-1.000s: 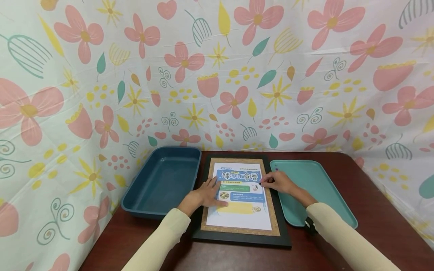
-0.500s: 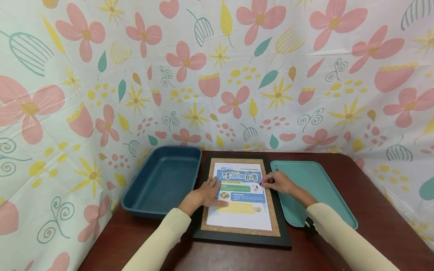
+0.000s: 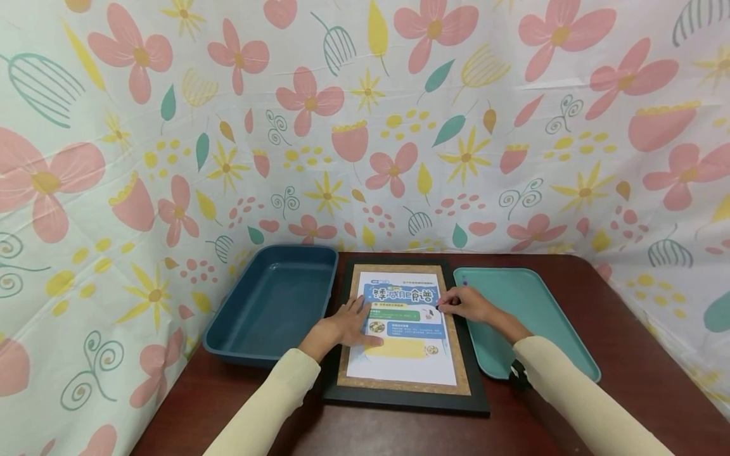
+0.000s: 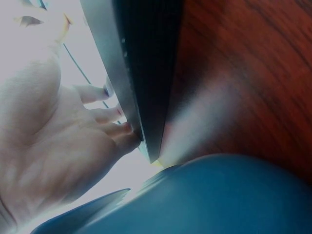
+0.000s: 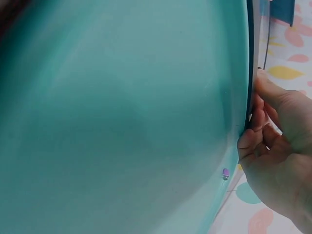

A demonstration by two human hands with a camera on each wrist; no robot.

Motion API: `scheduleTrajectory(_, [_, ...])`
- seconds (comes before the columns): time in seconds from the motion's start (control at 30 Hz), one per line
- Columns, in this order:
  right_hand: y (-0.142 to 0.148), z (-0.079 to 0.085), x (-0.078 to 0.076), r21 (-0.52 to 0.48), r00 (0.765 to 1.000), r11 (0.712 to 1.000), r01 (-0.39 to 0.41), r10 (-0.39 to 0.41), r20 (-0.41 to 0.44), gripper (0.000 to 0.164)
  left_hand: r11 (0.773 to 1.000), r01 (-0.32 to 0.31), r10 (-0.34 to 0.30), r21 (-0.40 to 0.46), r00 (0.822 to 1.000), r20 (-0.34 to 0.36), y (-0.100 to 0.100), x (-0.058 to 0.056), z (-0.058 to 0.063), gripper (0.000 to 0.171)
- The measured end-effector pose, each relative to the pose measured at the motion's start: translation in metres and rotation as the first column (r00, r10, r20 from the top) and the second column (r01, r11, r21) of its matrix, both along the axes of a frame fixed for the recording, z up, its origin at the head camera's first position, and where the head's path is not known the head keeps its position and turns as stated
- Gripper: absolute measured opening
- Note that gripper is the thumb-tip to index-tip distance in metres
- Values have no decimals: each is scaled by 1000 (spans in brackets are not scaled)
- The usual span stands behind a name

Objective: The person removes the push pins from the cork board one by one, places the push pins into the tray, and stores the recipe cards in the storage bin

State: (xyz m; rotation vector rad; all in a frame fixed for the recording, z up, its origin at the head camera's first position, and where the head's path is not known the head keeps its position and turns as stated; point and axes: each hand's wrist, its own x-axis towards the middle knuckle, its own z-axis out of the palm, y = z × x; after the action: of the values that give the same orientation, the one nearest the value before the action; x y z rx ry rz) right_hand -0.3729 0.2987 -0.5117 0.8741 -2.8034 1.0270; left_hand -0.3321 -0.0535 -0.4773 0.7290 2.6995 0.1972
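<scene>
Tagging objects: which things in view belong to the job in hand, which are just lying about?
In the job, as I read it:
poster
board under it
left hand, on poster
right hand, pinching a small dark thing
probably tray, with a purple bit

Just there, apparently:
blue bin
floral cloth
table

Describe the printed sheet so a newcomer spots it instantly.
On the table, a black-framed cork board lies between a blue bin and a teal tray. The printed sheet lies on that board, under the left hand. It alone of these is white, with coloured printing.
</scene>
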Motion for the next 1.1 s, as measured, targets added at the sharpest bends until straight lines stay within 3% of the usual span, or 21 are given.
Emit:
scheduleTrajectory(0.43, [-1,12,0,42,996,999,-24,20,87,14,1000,1,-1,11,1000,3,-1,0,-3,104])
scheduleTrajectory(1.1, [3,14,-4,28,994,996,-80,77,75,14,1000,2,-2,2,1000,-1,0,-1,2,104])
